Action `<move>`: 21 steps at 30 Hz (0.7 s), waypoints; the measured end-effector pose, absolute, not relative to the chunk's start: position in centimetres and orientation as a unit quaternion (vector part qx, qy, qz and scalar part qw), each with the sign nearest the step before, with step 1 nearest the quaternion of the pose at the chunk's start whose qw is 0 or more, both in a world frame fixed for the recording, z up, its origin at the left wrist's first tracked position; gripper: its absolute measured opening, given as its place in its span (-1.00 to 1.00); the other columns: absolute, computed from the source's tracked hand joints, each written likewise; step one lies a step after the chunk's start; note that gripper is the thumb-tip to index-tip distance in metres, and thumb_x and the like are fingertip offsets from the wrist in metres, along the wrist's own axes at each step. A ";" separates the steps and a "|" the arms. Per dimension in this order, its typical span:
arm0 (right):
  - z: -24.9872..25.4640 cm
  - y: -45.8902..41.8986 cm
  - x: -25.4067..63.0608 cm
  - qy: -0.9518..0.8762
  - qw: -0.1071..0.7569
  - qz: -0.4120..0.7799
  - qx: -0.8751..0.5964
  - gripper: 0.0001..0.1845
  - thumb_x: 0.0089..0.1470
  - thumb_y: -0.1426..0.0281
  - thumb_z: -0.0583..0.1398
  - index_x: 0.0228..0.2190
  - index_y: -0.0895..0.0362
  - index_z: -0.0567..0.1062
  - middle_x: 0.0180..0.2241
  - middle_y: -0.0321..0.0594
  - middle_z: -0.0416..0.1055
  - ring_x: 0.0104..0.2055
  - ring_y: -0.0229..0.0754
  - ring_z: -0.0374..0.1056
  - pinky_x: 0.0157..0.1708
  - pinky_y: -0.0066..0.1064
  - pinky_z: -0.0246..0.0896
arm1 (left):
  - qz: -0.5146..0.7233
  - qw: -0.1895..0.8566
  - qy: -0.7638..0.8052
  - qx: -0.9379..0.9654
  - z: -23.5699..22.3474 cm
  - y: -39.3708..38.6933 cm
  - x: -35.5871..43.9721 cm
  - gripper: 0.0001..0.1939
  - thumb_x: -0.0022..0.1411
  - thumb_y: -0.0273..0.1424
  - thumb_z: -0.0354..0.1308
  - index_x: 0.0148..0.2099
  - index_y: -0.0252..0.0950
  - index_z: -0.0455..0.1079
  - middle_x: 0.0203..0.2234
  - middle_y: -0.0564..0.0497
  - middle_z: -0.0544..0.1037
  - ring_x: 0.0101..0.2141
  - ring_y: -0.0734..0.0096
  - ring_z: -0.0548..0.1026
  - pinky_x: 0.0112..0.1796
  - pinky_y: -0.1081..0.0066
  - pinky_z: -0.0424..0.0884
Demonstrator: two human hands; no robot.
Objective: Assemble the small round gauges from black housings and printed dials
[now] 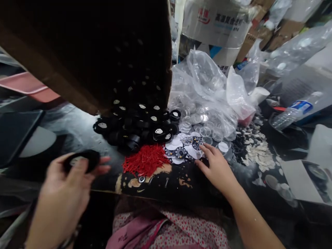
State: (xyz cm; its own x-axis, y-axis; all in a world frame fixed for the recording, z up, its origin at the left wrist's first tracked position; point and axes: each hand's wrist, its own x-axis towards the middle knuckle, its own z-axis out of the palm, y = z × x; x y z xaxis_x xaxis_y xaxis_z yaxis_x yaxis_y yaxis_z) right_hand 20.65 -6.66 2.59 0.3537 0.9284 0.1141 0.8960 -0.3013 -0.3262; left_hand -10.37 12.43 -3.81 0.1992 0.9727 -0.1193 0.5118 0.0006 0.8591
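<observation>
Looks like a workshop, with black parts [132, 141], red pieces [145, 159] and printed discs [181, 152] heaped on a scuffed table [178, 190].

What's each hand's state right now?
Left hand: closed, holding a black round piece.
Right hand: open, thumb and fingers apart, at the printed discs.

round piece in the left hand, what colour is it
The round piece is black with a whitish patch; head view shows it best.
</observation>
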 end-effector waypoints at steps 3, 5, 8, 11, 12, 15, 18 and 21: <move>2.2 -5.8 20.5 -0.593 0.096 0.072 -0.796 -0.43 0.15 0.37 0.23 0.16 0.29 0.32 0.21 0.11 0.21 0.24 0.14 0.13 0.23 -0.02 0.08 | 0.368 0.612 0.489 0.500 -3.6 6.6 -7.1 -0.58 0.16 -0.02 0.08 0.09 0.21 0.29 -0.25 0.07 0.66 -0.12 0.01 0.60 -0.17 -0.05 0.59; 2.0 -5.6 19.5 -0.615 0.077 0.068 -0.782 -0.47 0.16 0.43 0.22 0.15 0.31 0.34 0.21 0.09 0.23 0.23 0.13 0.13 0.23 -0.04 0.07 | 0.354 0.681 0.452 0.455 -3.0 3.4 -4.8 -0.70 0.13 -0.06 0.18 -0.07 0.13 0.41 -0.25 0.08 0.66 -0.17 0.07 0.62 -0.17 0.01 0.60; 1.7 -6.2 18.1 -0.636 0.093 0.063 -0.764 -0.58 0.17 0.45 0.20 0.07 0.20 0.43 0.16 -0.03 0.32 0.19 0.09 0.17 0.19 -0.03 0.13 | 0.307 0.788 0.391 0.362 -1.8 0.9 -2.3 -0.65 0.15 -0.08 0.21 -0.04 -0.04 0.43 -0.10 0.00 0.62 -0.06 0.09 0.57 -0.02 0.03 0.53; 1.4 -7.4 18.0 -0.637 0.117 0.066 -0.759 -0.64 0.16 0.46 0.21 0.01 0.13 0.47 0.10 -0.11 0.38 0.16 0.07 0.21 0.14 -0.01 0.16 | 0.311 0.838 0.350 0.279 -1.0 0.6 -0.6 -0.63 0.26 -0.13 0.15 0.04 -0.18 0.39 0.08 -0.09 0.51 0.15 0.08 0.39 0.09 0.07 0.42; 1.4 -7.6 18.2 -0.635 0.123 0.067 -0.760 -0.64 0.15 0.48 0.22 0.01 0.12 0.47 0.10 -0.11 0.38 0.16 0.07 0.22 0.13 -0.01 0.15 | 0.320 0.844 0.343 0.261 -0.9 0.7 0.0 -0.64 0.27 -0.16 0.14 0.05 -0.20 0.39 0.11 -0.10 0.48 0.18 0.08 0.35 0.11 0.10 0.39; 1.6 -8.0 18.8 -0.628 0.154 0.058 -0.760 -0.70 0.17 0.47 0.20 -0.03 0.12 0.49 0.07 -0.10 0.40 0.13 0.05 0.24 0.13 -0.01 0.13 | 0.332 0.855 0.327 0.226 -1.0 1.0 1.3 -0.68 0.28 -0.24 0.17 0.04 -0.21 0.40 0.15 -0.09 0.44 0.18 0.11 0.34 0.14 0.14 0.34; 1.8 -7.5 18.7 -0.611 0.184 0.040 -0.769 -0.76 0.21 0.43 0.18 -0.08 0.12 0.51 -0.05 -0.08 0.44 0.03 0.04 0.30 0.05 -0.03 0.18 | 0.334 0.858 0.320 0.226 -1.2 0.8 1.7 -0.70 0.30 -0.27 0.15 0.05 -0.23 0.40 0.13 -0.09 0.46 0.17 0.14 0.36 0.15 0.18 0.32; 1.9 -5.8 17.8 -0.609 0.173 0.046 -0.772 -0.62 0.19 0.37 0.21 0.04 0.13 0.43 -0.08 -0.04 0.41 -0.02 0.06 0.30 -0.02 -0.06 0.22 | 0.342 0.849 0.331 0.228 -1.1 0.5 1.2 -0.68 0.32 -0.24 0.12 0.06 -0.23 0.41 0.12 -0.09 0.47 0.15 0.15 0.36 0.09 0.23 0.38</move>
